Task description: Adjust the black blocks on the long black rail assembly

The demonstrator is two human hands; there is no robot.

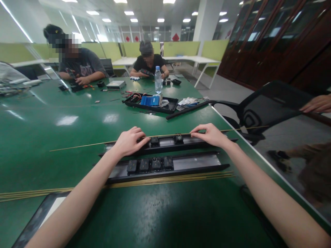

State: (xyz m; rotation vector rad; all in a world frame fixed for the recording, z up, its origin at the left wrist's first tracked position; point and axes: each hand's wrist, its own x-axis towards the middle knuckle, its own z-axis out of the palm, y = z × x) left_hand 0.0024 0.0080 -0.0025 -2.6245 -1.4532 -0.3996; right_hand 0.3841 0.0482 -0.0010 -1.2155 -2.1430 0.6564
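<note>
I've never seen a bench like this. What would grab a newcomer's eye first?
Probably the long golden rod, held by the left hand and right hand along the far channel. Next, perhaps, the four black blocks lined up in the near channel. Farther back on the green table, an upright bottle stands out behind a black tray.

On our table (38, 120), a far tray (165, 148) behind a near tray (199, 162), one rod (168, 135) along the far tray, our left hand (130, 142) and right hand (210, 134) at it, loose rods (168, 179) before the near tray, a bottle (158, 81) behind a box (169, 104) beyond.
</note>
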